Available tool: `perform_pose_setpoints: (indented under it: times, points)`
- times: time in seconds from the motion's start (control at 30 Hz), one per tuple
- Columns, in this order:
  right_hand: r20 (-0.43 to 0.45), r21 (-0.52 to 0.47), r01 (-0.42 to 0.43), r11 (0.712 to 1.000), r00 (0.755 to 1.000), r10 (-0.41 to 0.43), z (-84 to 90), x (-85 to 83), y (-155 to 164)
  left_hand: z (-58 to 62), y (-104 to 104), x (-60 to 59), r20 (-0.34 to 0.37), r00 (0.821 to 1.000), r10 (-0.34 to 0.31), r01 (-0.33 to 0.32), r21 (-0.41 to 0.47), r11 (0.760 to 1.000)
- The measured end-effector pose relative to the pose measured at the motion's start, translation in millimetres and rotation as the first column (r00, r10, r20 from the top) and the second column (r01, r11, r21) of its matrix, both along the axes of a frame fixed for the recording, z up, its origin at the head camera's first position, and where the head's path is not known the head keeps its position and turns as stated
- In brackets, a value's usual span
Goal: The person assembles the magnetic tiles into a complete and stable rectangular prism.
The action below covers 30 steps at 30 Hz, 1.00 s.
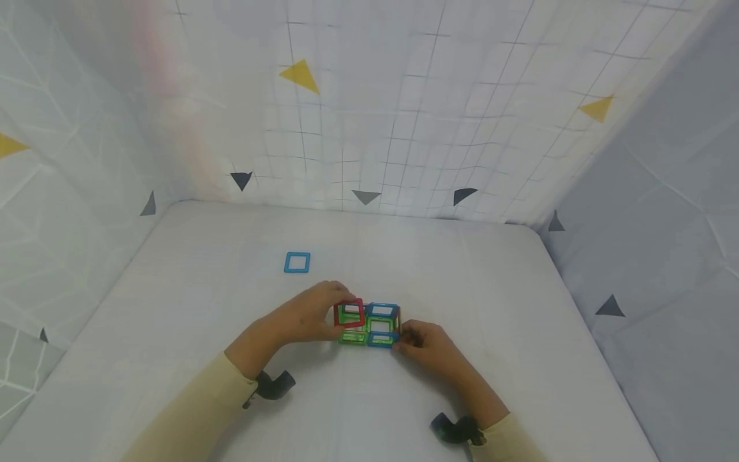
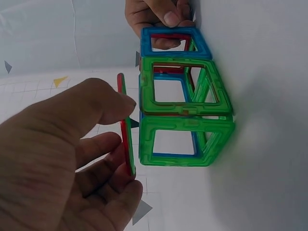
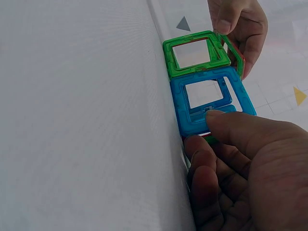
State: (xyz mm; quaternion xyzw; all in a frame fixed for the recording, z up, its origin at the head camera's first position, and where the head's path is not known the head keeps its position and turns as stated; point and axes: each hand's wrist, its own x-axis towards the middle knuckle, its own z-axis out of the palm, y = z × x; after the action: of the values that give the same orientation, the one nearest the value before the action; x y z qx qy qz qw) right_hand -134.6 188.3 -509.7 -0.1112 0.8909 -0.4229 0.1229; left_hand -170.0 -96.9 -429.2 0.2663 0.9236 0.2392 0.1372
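Observation:
My left hand (image 1: pixel 314 312) pinches a red square magnetic tile (image 1: pixel 362 312) between thumb and fingers, tilted above the left end of a tile structure (image 1: pixel 353 338). Green shows along that tile's side in the left wrist view, where a small gap parts it from the structure. Open-framed green (image 2: pixel 187 163) and blue tiles make up the box-like structure, with red ones partly hidden at its far end. At the right end my right hand (image 1: pixel 430 346) grips the structure, its thumb on a blue tile (image 3: pixel 183 108) and its fingers curled at the end wall.
A loose blue square tile (image 1: pixel 287 263) lies flat on the white table (image 1: pixel 491 276), beyond my left hand. White cloth walls (image 1: pixel 369 128) with grid lines and triangles rise behind and at both sides. Each wrist carries a black camera mount (image 1: pixel 274 385).

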Motion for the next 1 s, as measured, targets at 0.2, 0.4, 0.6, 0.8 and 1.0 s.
perform_pose_setpoints:
  times: [0.2,0.4,0.6,0.8,1.0]
  points:
    - [-0.001,-0.001,-0.004,1.000,1.000,0.004,0.7,0.8,0.5,0.1,4.3,0.1,0.024,1.000,-0.011,0.012,-0.015,1.000]
    - [-0.005,-0.014,-0.016,1.000,1.000,0.016,0.4,0.8,1.4,0.2,7.3,-1.6,0.020,0.999,-0.042,0.043,-0.038,0.998]
    - [-0.008,-0.016,-0.022,1.000,1.000,0.022,0.6,0.7,0.6,1.2,7.2,-2.5,0.013,0.998,-0.061,0.061,-0.064,0.996]
    - [-0.008,-0.011,-0.026,1.000,1.000,0.026,-0.5,0.1,0.6,1.8,6.9,-2.3,-0.001,0.997,-0.074,0.074,-0.075,0.994]
    - [-0.006,-0.008,-0.021,1.000,1.000,0.021,-1.1,-0.2,1.5,1.8,8.7,-3.6,-0.005,0.996,-0.088,0.087,-0.072,0.994]
